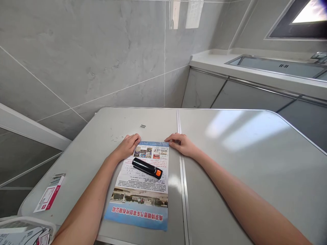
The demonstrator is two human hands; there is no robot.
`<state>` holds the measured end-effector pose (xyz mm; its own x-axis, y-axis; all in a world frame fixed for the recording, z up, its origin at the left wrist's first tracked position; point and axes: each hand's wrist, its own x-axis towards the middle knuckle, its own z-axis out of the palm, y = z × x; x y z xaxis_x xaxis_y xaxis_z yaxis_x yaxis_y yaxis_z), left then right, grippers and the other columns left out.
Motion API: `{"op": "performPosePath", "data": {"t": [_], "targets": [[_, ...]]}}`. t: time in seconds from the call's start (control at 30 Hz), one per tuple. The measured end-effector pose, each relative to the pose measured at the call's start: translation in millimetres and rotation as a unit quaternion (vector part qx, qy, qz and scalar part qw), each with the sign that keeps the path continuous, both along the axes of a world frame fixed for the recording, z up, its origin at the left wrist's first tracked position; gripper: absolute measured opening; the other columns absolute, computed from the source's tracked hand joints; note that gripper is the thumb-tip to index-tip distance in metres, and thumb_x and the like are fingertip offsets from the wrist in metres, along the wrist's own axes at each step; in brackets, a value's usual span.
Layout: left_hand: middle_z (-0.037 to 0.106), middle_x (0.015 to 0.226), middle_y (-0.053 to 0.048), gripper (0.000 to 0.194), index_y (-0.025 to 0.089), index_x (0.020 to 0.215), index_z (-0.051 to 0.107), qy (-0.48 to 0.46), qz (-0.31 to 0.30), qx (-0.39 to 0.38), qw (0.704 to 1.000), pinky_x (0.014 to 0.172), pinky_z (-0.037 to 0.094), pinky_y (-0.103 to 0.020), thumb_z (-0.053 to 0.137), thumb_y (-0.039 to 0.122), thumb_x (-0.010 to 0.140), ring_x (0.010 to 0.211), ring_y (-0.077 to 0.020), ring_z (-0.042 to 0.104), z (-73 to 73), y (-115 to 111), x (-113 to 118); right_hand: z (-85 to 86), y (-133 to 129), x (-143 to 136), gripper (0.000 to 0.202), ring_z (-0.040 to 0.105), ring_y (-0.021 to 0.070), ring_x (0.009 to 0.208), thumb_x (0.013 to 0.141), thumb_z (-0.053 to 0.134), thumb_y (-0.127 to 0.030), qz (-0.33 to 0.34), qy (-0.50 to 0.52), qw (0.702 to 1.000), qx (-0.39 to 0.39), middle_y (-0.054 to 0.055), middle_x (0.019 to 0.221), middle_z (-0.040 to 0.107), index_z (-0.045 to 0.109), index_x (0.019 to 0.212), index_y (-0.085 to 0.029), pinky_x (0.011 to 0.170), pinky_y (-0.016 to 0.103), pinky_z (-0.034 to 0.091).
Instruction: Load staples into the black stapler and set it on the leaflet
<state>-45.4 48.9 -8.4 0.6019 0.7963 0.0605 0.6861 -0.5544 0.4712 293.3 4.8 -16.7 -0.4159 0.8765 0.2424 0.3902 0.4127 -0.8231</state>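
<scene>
A printed leaflet (140, 183) with photos and blue borders lies flat on the table, its text upside down to me. Across its upper half rests a black stapler (146, 167) with an orange patch at its right end; neither hand touches it. My left hand (129, 145), fingers curled, grips the leaflet's far left corner. At the far right corner, my right hand (178, 143) pinches the edge between thumb and fingers. Beyond the leaflet lies a short strip of staples (143, 126), with several loose staples (117, 137) scattered left of it.
A red and white staple box (51, 195) lies on the table's left side, staples at its far end. Nearer, a white basket (33, 221) holds papers. A metal seam (182, 177) splits the grey table (224, 190). Behind stand a tiled wall and a counter with a sink (276, 66).
</scene>
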Motion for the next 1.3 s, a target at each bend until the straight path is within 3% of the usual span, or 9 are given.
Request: {"op": "performPosePath", "data": {"t": [0.27, 0.6, 0.7, 0.8, 0.9, 1.0, 1.3], "targets": [[0.061, 0.088, -0.001, 0.033, 0.023, 0.091, 0.046, 0.005, -0.004, 0.007, 1.0, 0.089, 0.038, -0.038, 0.027, 0.04, 0.111, 0.076, -0.0186, 0.052, -1.2, 1, 0, 0.9, -2, -1, 0.031, 0.063, 0.0266, 0.111, 0.102, 0.052, -0.027, 0.023, -0.093, 0.995, 0.026, 0.006, 0.124, 0.073, 0.072, 0.126, -0.03, 0.099, 0.045, 0.039], [0.064, 0.091, -0.002, 0.029, 0.023, 0.092, 0.049, 0.006, 0.003, 0.019, 1.0, 0.087, 0.038, -0.037, 0.032, 0.036, 0.111, 0.082, -0.0199, 0.056, -1.4, 1, 1, 6.1, -6, -4, 0.042, 0.058, 0.0289, 0.111, 0.105, 0.051, -0.035, 0.053, -0.169, 0.983, 0.053, 0.009, 0.129, 0.067, 0.059, 0.147, -0.038, 0.095, 0.045, 0.038], [0.065, 0.093, -0.003, 0.027, 0.022, 0.092, 0.051, 0.013, 0.003, 0.03, 0.999, 0.087, 0.037, -0.037, 0.034, 0.034, 0.11, 0.087, -0.0211, 0.057, -0.3, 1, 1, 2.6, -6, -5, 0.042, 0.059, 0.0285, 0.111, 0.104, 0.052, -0.033, 0.04, -0.159, 0.985, 0.054, 0.008, 0.127, 0.067, 0.06, 0.145, -0.036, 0.097, 0.045, 0.039], [0.066, 0.096, -0.004, 0.023, 0.022, 0.094, 0.056, 0.026, 0.009, 0.051, 0.998, 0.087, 0.037, -0.037, 0.04, 0.031, 0.108, 0.093, -0.0222, 0.057, -0.6, 2, 1, -4.4, -3, -5, 0.038, 0.062, 0.024, 0.1, 0.103, 0.053, -0.029, -0.014, -0.096, 0.995, 0.036, 0.008, 0.119, 0.067, 0.063, 0.14, -0.03, 0.096, 0.042, 0.043], [0.066, 0.097, -0.004, 0.021, 0.022, 0.093, 0.058, 0.039, 0.021, 0.064, 0.997, 0.087, 0.038, -0.038, 0.044, 0.029, 0.106, 0.095, -0.0225, 0.057, -2.1, 3, -1, -9.4, 1, -5, 0.032, 0.06, 0.0191, 0.083, 0.101, 0.053, -0.029, -0.069, -0.022, 0.997, 0.01, 0.007, 0.109, 0.066, 0.066, 0.131, -0.026, 0.085, 0.036, 0.048], [0.066, 0.097, -0.004, 0.018, 0.022, 0.092, 0.058, 0.052, 0.037, 0.074, 0.995, 0.086, 0.038, -0.038, 0.047, 0.028, 0.105, 0.095, -0.0231, 0.057, -3.3, 4, -5, -10.0, 2, -4, 0.027, 0.056, 0.0179, 0.077, 0.1, 0.053, -0.03, -0.103, 0.008, 0.995, 0.007, 0.006, 0.103, 0.065, 0.068, 0.122, -0.024, 0.077, 0.034, 0.048], [0.065, 0.1, -0.005, 0.014, 0.022, 0.094, 0.059, 0.025, 0.061, 0.064, 0.996, 0.089, 0.04, -0.04, 0.049, 0.026, 0.103, 0.098, -0.0239, 0.057, -2.7, 3, -6, -9.6, 0, -4, 0.023, 0.056, 0.0184, 0.076, 0.099, 0.053, -0.029, -0.104, -0.005, 0.994, 0.017, 0.006, 0.099, 0.065, 0.068, 0.115, -0.024, 0.075, 0.034, 0.047]]}}
